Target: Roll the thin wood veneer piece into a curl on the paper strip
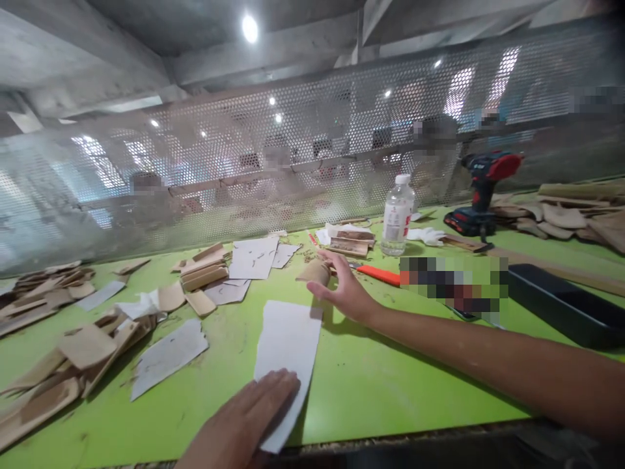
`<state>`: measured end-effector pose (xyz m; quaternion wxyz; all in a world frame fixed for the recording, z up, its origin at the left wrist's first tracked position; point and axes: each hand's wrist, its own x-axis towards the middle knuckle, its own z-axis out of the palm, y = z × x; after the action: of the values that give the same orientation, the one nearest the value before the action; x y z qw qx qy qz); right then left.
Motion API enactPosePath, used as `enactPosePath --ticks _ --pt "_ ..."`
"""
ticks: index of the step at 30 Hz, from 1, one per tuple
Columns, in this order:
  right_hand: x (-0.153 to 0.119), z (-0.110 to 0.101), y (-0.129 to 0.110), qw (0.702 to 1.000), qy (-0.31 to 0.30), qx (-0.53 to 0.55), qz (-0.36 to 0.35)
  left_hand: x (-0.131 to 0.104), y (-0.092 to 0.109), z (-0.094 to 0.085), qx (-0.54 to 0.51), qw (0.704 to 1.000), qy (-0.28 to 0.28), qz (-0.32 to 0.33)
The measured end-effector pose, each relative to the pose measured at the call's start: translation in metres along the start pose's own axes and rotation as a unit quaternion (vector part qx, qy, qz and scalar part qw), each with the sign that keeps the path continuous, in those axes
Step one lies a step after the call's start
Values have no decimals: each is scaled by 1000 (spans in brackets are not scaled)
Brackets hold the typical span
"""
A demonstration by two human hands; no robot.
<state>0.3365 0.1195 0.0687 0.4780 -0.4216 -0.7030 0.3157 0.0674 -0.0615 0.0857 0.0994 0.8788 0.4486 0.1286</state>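
My left hand [254,410] lies flat with its fingers stretched out on the near part of a white paper sheet [288,339]. Past the far end of that sheet, my right hand [346,290] has its thumb and fingers apart around a short curved piece of bamboo [313,272]. The bamboo rests on the green table, partly covered by the fingers; whether they touch it I cannot tell. Just right of this hand lies a utility knife with an orange handle [378,274].
Piles of bamboo pieces [88,345] and torn paper sheets [168,358] cover the left side. A water bottle [396,218], a cordless drill [483,189] and a black tray [566,299] stand to the right. A perforated metal screen [234,169] closes off the back.
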Motion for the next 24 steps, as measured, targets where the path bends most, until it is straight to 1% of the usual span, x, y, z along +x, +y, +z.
enactPosePath --ticks 1,3,5,6,7,8,9,11,12,14,17,20,24 --pt "0 0 1 1000 2 2 0 0 -3 -3 -6 999 12 -34" --pt "1 0 2 1000 6 5 -3 5 -13 -10 -15 996 44 -77" --pt "1 -1 2 1000 10 5 -7 18 -27 -20 -30 994 63 -82" --pt "1 -1 2 1000 12 4 -9 26 -34 -27 -35 991 90 -90" --pt "1 -1 2 1000 13 1 -10 34 -41 -35 -37 987 104 -119" --pt "1 -2 2 1000 14 -1 -11 43 -47 -44 -30 978 143 -152" --pt "1 -2 1 1000 14 -4 -12 51 -52 -51 -23 968 187 -169" --pt "1 -3 1 1000 11 -9 -12 65 -62 -63 -26 953 241 -184" --pt "1 -3 1 1000 9 -11 -12 71 -66 -66 -35 950 245 -191" --pt "2 -2 1 1000 7 -14 -9 80 -74 -67 -44 952 238 -188" --pt "2 -2 2 1000 3 -18 -2 88 -80 -60 -47 952 237 -187" --pt "2 -2 2 1000 -3 -20 1 90 -81 -54 -33 946 251 -203" --pt "1 -2 0 1000 -14 -24 1 92 -79 -49 -11 947 255 -192"
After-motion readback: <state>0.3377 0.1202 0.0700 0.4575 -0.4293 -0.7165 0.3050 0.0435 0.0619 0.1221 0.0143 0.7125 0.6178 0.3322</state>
